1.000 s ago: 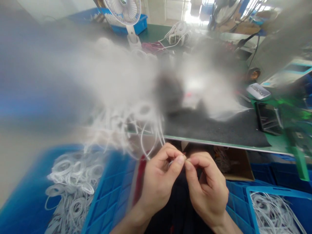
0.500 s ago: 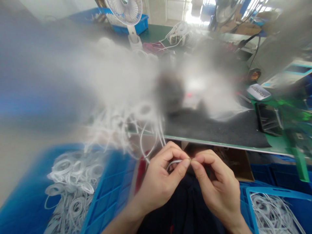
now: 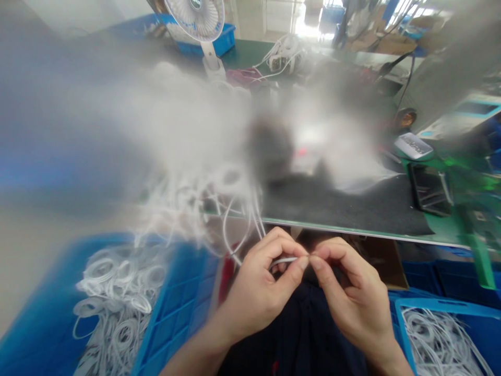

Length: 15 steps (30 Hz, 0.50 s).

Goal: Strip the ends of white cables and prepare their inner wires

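A thin white cable runs through my left hand, its end pinched between thumb and index finger. My right hand meets it fingertip to fingertip, thumb and index finger pressed together at the cable's end; what they grip there is too small to tell. Both hands are in front of the bench edge, above dark clothing. More white cables hang in loops over the bench edge to the left of my hands.
Coiled white cables fill a blue crate at the lower left. Another blue crate with cables stands lower right. A dark mat, a black tray and a fan are on the bench. Blur covers the upper middle.
Both hands have shifted very slightly to the right in the view, still pinching at the cable's end. The bench and its objects appear shifted slightly left.
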Motion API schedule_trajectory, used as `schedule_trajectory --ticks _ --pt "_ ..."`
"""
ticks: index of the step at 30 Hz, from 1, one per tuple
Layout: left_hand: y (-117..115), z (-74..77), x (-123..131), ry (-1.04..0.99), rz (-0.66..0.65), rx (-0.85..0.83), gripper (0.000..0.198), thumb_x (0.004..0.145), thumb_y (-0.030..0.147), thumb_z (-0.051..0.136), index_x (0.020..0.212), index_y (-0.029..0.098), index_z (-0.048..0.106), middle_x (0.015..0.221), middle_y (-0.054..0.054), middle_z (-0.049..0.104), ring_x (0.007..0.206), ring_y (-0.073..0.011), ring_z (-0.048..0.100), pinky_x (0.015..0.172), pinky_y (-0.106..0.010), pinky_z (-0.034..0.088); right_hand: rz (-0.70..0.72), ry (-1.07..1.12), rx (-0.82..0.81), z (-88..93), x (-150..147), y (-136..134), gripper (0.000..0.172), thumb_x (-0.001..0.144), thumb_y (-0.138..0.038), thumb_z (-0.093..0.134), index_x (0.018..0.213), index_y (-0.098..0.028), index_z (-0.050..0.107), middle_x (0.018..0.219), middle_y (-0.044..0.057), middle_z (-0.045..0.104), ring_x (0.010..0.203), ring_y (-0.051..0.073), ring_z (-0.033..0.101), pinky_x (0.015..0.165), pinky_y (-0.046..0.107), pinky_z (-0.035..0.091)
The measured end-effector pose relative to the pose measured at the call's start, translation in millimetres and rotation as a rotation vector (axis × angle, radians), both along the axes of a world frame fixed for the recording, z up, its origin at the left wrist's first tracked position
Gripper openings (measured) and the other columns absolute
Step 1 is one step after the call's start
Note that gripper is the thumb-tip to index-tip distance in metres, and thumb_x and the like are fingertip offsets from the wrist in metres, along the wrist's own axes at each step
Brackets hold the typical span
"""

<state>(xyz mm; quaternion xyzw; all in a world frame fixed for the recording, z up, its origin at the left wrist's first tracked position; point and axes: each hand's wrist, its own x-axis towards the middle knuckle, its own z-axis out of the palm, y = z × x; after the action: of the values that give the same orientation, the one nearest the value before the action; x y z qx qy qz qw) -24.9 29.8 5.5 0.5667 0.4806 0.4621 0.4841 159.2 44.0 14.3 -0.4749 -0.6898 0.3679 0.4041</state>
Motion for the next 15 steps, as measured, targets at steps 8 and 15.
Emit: schedule_trajectory --ticks 8,15 --pt "-1.1 -3.7 1.8 -0.050 0.070 0.009 0.011 0.105 0.019 0.068 0.095 0.022 0.070 0.094 -0.002 0.061 0.084 -0.0161 0.059 0.072 -0.029 0.045 0.023 0.130 -0.181 2.0 1.8 2.9 0.006 0.104 -0.024 0.072 0.098 -0.024 0.072 0.084 -0.002 0.069 0.072 0.014 0.065 0.065 0.024 0.052" --pt "-1.8 -5.1 1.6 -0.038 0.044 0.006 0.010 0.106 0.020 0.068 0.097 0.022 0.072 0.095 -0.003 0.062 0.085 -0.0167 0.060 0.073 -0.029 0.046 0.005 0.153 -0.167 4.9 3.3 3.4 0.012 0.102 -0.023 0.074 0.090 -0.023 0.073 0.083 -0.002 0.069 0.072 0.013 0.062 0.067 0.024 0.049"
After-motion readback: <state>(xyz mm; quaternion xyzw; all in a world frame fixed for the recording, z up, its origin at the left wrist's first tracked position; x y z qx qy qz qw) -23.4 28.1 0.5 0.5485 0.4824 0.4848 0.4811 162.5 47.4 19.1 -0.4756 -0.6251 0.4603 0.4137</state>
